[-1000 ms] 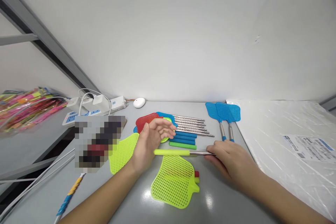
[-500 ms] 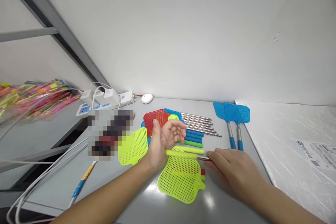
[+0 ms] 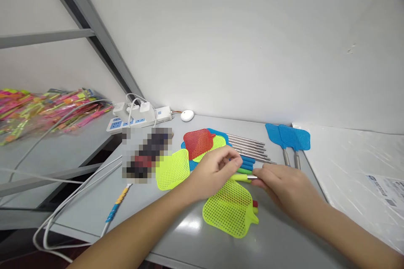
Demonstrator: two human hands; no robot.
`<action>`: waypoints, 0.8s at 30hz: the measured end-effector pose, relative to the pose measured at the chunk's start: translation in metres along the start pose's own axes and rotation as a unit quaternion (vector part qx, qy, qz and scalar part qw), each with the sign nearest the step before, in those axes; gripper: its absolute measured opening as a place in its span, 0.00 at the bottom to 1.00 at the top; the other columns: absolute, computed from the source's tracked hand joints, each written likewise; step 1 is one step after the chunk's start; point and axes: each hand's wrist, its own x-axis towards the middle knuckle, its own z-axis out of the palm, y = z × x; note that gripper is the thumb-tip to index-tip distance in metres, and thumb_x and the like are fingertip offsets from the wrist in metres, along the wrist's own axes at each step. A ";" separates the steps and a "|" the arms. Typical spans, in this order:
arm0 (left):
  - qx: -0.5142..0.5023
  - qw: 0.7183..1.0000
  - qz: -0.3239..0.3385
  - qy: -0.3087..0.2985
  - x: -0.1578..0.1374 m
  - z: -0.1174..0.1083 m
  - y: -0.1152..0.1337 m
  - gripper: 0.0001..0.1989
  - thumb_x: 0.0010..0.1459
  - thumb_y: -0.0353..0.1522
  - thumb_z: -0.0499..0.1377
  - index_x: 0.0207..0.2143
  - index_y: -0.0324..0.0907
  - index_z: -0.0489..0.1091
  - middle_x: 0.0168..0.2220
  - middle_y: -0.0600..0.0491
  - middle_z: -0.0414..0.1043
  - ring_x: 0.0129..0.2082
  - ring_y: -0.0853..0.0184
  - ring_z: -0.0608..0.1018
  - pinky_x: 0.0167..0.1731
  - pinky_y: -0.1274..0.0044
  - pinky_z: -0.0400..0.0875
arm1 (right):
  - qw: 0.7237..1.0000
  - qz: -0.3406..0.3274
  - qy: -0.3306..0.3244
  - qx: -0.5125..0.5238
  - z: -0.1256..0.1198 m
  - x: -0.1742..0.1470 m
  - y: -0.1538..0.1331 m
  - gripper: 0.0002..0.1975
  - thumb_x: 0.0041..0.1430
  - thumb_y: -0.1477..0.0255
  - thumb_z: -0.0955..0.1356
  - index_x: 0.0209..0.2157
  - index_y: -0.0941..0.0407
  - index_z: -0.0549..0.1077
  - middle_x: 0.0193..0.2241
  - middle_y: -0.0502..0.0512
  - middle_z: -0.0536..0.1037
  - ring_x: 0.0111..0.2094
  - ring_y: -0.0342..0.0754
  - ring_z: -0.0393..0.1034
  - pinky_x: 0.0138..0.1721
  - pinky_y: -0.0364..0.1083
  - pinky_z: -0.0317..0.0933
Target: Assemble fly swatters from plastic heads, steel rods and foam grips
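My left hand point(image 3: 213, 172) is closed around a yellow-green handle tube point(image 3: 240, 178). A thin metal rod point(image 3: 252, 178) is in line with the tube's right end, and the fingers of my right hand point(image 3: 282, 183) pinch it. Below them lies a yellow-green fly swatter head point(image 3: 229, 214) with a mesh of holes. Beyond my left hand, a red swatter head point(image 3: 198, 143) overlaps blue and yellow-green ones. Several metal rods point(image 3: 248, 145) lie side by side behind, near blue handle tubes point(image 3: 249, 162). Another yellow-green head point(image 3: 173, 170) rests left of my hand.
Two blue fly swatters point(image 3: 288, 136) lie at the back right beside a white wrapped sheet point(image 3: 353, 151). A power strip point(image 3: 131, 124) with white plugs and cables stands at the left. A blurred-out object point(image 3: 147, 155) lies nearby. Bagged colourful items point(image 3: 53, 107) fill a shelf.
My left hand has gone from open, with the tube against its palm, to closed around it. Less of the rod shows between tube and right hand. The view has shifted slightly.
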 end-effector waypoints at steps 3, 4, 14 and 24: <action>0.254 0.962 0.092 -0.034 -0.001 0.000 -0.003 0.18 0.65 0.44 0.49 0.31 0.42 0.67 0.26 0.55 0.67 0.27 0.67 0.69 0.32 0.73 0.59 | 0.999 0.007 0.033 -0.017 -0.003 0.013 0.005 0.09 0.67 0.66 0.62 0.39 0.55 0.71 0.27 0.52 0.72 0.28 0.46 0.65 0.29 0.46 0.54; 0.314 0.943 0.107 -0.033 0.000 0.000 -0.005 0.19 0.66 0.44 0.48 0.29 0.41 0.66 0.23 0.55 0.66 0.25 0.67 0.68 0.32 0.73 0.58 | 0.998 0.024 0.051 -0.011 -0.004 0.016 0.006 0.09 0.66 0.66 0.63 0.43 0.55 0.70 0.31 0.54 0.73 0.32 0.48 0.67 0.32 0.47 0.57; 0.378 0.912 0.023 0.157 0.010 -0.034 -0.022 0.16 0.68 0.42 0.43 0.33 0.43 0.63 0.23 0.56 0.68 0.24 0.65 0.71 0.25 0.76 0.54 | 0.993 -0.076 -0.003 0.095 0.025 -0.012 -0.041 0.34 0.54 0.50 0.68 0.57 0.54 0.60 0.54 0.66 0.67 0.55 0.63 0.60 0.56 0.64 0.52; 0.260 0.953 0.032 0.149 0.009 -0.013 -0.027 0.15 0.67 0.41 0.47 0.31 0.43 0.61 0.23 0.59 0.63 0.21 0.72 0.66 0.25 0.78 0.56 | 0.988 -0.080 -0.120 0.063 0.032 -0.008 -0.035 0.19 0.66 0.64 0.60 0.55 0.56 0.65 0.59 0.62 0.65 0.60 0.58 0.56 0.60 0.63 0.48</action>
